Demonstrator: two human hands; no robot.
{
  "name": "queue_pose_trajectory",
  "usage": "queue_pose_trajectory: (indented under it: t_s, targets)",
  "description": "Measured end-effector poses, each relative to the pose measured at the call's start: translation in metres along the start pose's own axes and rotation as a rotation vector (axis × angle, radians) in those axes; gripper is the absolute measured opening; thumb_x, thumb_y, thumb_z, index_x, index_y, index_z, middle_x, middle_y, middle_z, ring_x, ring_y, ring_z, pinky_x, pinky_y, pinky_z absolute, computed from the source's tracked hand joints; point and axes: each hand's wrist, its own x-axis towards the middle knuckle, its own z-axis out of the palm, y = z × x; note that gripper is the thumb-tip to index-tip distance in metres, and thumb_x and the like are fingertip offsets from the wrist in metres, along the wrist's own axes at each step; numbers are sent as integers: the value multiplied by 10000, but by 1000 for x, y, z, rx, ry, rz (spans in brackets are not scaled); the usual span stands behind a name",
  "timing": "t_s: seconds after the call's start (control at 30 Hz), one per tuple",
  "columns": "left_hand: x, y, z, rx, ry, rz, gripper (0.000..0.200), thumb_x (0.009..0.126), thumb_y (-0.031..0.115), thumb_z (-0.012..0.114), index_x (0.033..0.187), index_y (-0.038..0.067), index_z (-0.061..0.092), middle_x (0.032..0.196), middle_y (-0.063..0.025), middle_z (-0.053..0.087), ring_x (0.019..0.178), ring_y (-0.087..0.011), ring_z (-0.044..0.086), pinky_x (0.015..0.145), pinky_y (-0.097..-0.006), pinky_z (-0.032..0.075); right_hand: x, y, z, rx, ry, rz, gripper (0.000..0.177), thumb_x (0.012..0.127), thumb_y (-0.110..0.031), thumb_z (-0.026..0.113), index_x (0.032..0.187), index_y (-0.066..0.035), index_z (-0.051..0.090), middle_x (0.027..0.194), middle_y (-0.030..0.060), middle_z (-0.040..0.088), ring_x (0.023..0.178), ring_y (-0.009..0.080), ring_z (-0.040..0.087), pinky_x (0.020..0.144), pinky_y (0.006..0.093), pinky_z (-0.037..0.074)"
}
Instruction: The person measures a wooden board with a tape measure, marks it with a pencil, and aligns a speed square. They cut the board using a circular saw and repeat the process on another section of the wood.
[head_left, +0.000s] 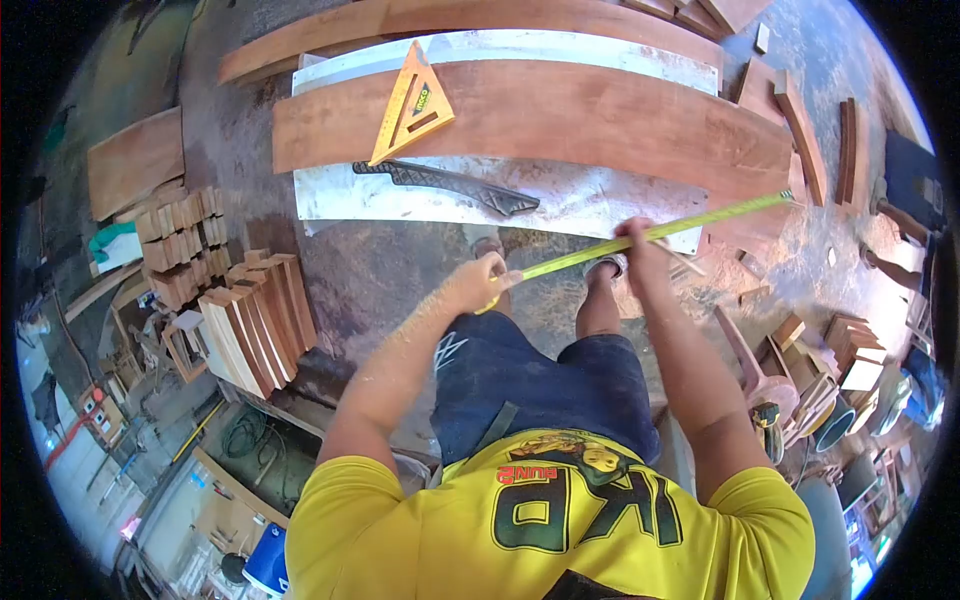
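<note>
My left hand [480, 285] is closed around the case end of a tape measure, and a little yellow shows below its fingers. The yellow blade [720, 212] is pulled out to the right, its tip over the right part of a brown wooden board [600, 105]. Partway along the blade, my right hand [643, 255] grips it; a thin light stick [685, 260], perhaps a pencil, pokes out from that hand. On the board's left part lies a yellow triangular square [440, 118]. Nearer me, a dark patterned strip [450, 185] rests on a white surface [330, 202].
Another long board [480, 18] lies beyond the white surface. Stacked wood pieces [255, 320] stand at left. At right are a pink plastic chair [770, 392], offcuts [855, 350] and loose boards [800, 135]. Part of another person [905, 222] shows at the right edge.
</note>
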Motion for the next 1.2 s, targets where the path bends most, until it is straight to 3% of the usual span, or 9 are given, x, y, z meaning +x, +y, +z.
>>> queue_pose_trajectory:
  t_s: [0.17,0.23,0.47,0.7,0.77,0.83,0.9,1.03,1.2]
  targets:
    - [4,-31,-5,-291,172,101,413,899,422,637,995,32,541,895,-202,655,896,-385,649,745,-446,490,-29,10,140,40,-277,129,306,843,-265,710,1002,-7,662,895,76,686,813,173,640,720,331,537]
    - [2,-70,-31,-276,438,210,421,886,436,644,997,43,542,864,-192,653,847,-391,651,703,-449,492,-32,36,181,-33,-346,72,376,848,-297,710,1072,0,659,941,103,687,837,190,645,739,324,534]
    - [-8,-235,-152,115,762,-158,454,848,480,666,1001,70,545,835,-156,654,808,-385,644,719,-475,485,-31,70,265,-281,-461,60,371,873,-328,681,1063,-10,665,929,107,678,845,168,632,744,307,506]
    - [39,-249,-200,493,961,-106,472,828,430,696,1104,84,531,1181,-152,530,1171,-350,466,957,-495,371,-21,71,279,-229,-304,77,281,919,-277,617,990,-8,663,832,48,664,761,121,606,669,277,493]
    - [36,-235,-202,393,1177,112,543,790,451,731,1119,69,530,1184,-170,522,1189,-364,448,985,-515,354,-26,58,270,-97,-273,126,287,935,-275,593,1007,-4,654,846,38,670,758,99,610,659,249,497]
    - [45,-199,-209,281,1197,478,645,722,481,772,1165,80,531,1247,-199,510,1226,-397,436,1031,-537,328,-17,65,258,-70,-226,137,302,954,-291,572,1018,-5,647,853,36,673,742,84,609,652,232,501]
    - [54,-133,-217,370,1069,599,763,686,463,801,1280,88,501,1384,-257,417,1321,-449,346,1107,-557,250,-19,71,247,-28,-165,133,309,966,-299,562,1008,-4,642,847,38,671,739,87,613,646,230,505]
    - [99,-83,-217,526,829,562,790,709,450,797,1336,89,480,1449,-276,341,1376,-463,265,1118,-561,225,-13,66,238,33,-98,102,285,965,-283,568,992,-7,632,841,33,663,717,89,610,630,235,504]
    - [108,-111,-186,542,625,678,713,725,299,774,1349,122,477,1471,-243,330,1382,-433,280,1139,-583,183,1,58,230,185,-72,115,320,941,-331,600,1004,-19,627,836,57,669,715,111,629,623,244,515]
